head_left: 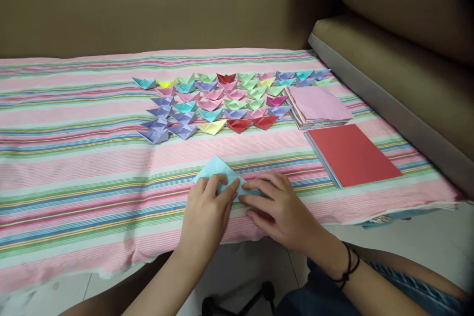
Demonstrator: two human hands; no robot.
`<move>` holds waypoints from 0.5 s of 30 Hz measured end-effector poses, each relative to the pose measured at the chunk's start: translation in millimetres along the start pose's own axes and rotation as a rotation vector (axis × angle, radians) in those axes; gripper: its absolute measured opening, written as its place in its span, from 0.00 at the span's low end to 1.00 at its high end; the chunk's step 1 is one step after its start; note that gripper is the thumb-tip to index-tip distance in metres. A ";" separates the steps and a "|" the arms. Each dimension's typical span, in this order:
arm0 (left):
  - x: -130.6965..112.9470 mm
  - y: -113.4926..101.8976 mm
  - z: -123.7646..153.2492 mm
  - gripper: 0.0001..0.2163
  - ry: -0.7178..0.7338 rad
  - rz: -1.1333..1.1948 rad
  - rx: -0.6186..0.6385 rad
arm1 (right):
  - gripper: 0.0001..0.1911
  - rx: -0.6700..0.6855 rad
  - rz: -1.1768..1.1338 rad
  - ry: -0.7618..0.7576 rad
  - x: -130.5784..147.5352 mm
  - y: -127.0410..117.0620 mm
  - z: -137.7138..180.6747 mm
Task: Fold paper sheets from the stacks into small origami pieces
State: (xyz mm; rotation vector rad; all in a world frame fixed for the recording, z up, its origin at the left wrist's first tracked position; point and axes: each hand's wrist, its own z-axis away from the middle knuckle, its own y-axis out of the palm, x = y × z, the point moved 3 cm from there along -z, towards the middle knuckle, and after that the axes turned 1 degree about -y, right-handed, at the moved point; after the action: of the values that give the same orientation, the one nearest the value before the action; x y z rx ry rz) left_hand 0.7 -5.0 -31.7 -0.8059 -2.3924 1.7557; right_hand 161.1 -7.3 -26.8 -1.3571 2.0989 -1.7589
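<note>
Blue paper (pixel 215 169) lies left of red stack (pixel 351 154). Left hand (pixel 206 215) fingers together, right hand (pixel 282 210) fingers slightly spread, both pressing it flat. Risk: soft cloth (pixel 74 168) shifts, crease skews.

I can read no text, label, brand, number or sign anywhere here: the folded paper boats (pixel 225 103), the paper stacks (pixel 351 155) and the striped cloth (pixel 74 158) all look unprinted.
</note>
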 end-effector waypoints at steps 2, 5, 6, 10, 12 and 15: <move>-0.1 -0.1 -1.1 0.14 0.002 0.002 0.006 | 0.12 0.009 0.046 -0.045 1.0 0.3 1.2; 0.0 0.4 -2.0 0.14 0.010 0.005 0.011 | 0.12 0.004 0.090 -0.085 -0.1 -1.4 2.8; 0.2 0.7 -2.0 0.14 0.013 0.005 0.009 | 0.12 -0.006 0.102 -0.088 -0.9 -2.5 3.4; 1.6 2.3 -1.2 0.13 0.017 -0.005 0.007 | 0.09 -0.064 0.138 -0.063 -6.8 -9.8 7.4; 2.0 3.0 -0.7 0.13 0.021 -0.013 0.011 | 0.09 -0.078 0.144 -0.053 -10.2 -13.7 10.5; 2.5 3.1 -0.2 0.13 0.026 -0.012 0.010 | 0.10 -0.090 0.152 -0.052 -14.7 -18.6 16.0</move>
State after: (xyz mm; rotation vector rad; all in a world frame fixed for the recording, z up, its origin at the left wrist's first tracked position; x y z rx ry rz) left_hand -0.2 -3.1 -35.1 -0.8069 -2.3654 1.7403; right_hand 189.5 -8.7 -23.5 -1.2132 2.2130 -1.5727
